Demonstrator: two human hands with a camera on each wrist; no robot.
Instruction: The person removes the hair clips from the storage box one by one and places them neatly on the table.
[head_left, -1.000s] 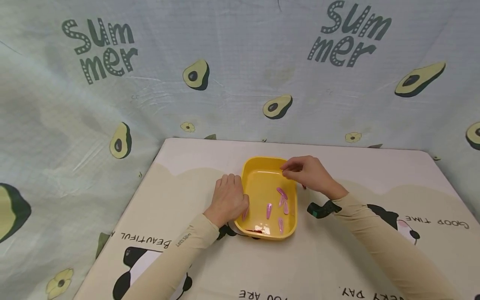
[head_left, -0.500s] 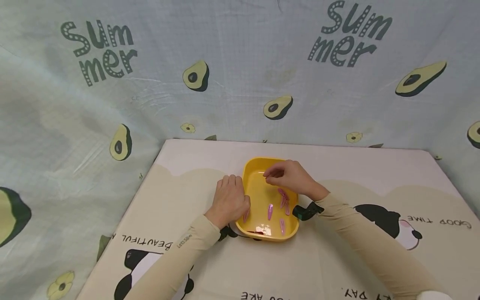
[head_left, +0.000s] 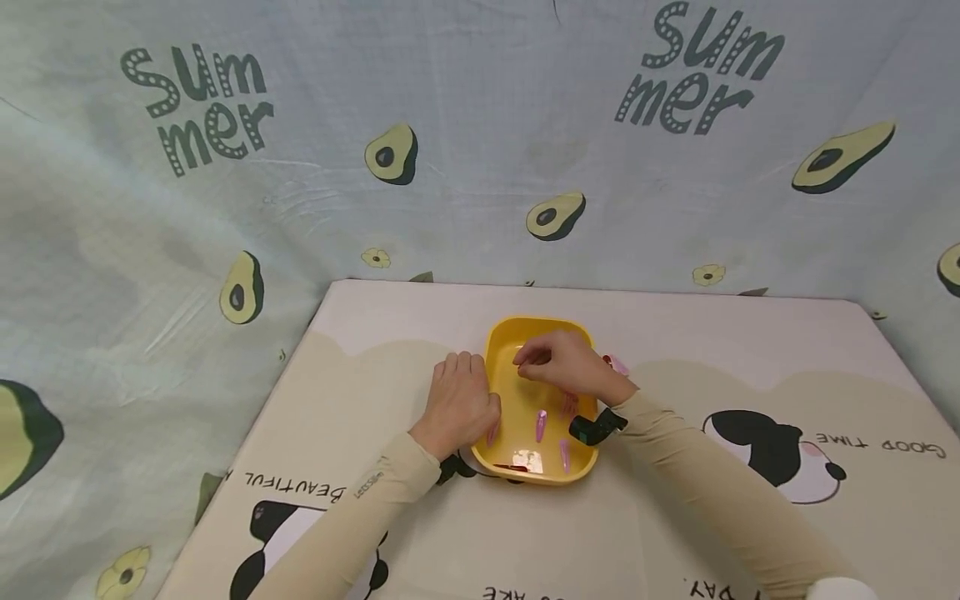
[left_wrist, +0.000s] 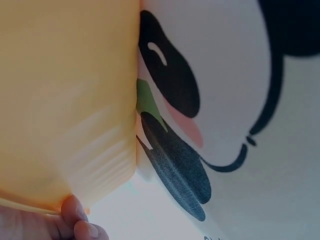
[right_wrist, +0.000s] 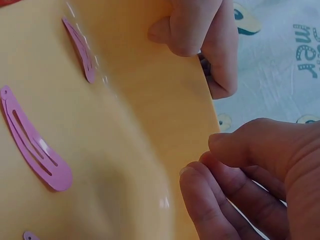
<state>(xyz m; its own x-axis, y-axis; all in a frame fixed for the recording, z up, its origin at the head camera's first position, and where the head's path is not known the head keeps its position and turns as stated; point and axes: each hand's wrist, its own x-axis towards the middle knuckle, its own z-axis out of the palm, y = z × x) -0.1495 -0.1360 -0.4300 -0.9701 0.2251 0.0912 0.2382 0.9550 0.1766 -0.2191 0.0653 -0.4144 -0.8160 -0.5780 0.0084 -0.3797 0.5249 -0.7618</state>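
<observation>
- Panda-print tablecloth (head_left: 390, 383): I see it spread beneath the tray.
- Yellow tray (head_left: 513, 425): rests upright, between the forearms.
- Left hand (head_left: 459, 400): grips the tray's left rim, thumb inside, fingers outside.
- Right hand (head_left: 558, 360): hovers over the tray, thumb and fingertips drawn together; I cannot tell whether they hold anything.
- Pink snap hair clips (head_left: 541, 426): lie scattered inside the tray.
- Red item (head_left: 511, 467): inside the near rim, type unclear to me.

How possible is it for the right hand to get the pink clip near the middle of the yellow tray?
Probably yes: the right hand hangs over the yellow tray, and the pink clip lies uncovered on its floor with nothing seen between; whether that hand holds something is unclear.
</observation>
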